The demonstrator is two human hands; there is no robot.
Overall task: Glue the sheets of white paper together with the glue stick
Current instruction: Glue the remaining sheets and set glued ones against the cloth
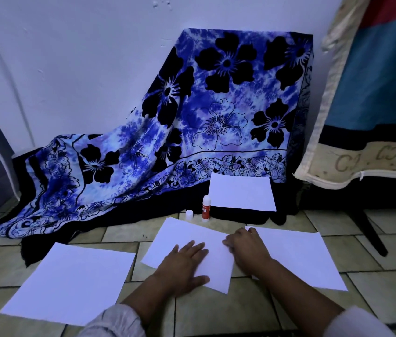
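Nearest, two sleeved arms reach forward over the tiled floor (216,319). Both hands press flat on the middle sheet (180,242), which lies askew on the floor. The left hand (182,263) is spread wide, palm down, on the sheet's near half, holding nothing. The right hand (248,246) lies at the sheet's right edge with fingers bent down onto the paper; whether they pinch the edge I cannot tell. A left sheet (70,283) lies apart by the left arm, and a right sheet (299,256) runs under the right hand. Farther back, the glue stick (205,208) stands upright, uncapped, with its white cap (189,214) standing just beside it on the left. Behind it, a far sheet (242,195) rests on dark cloth below a blue flowered drape (180,117) against the wall.
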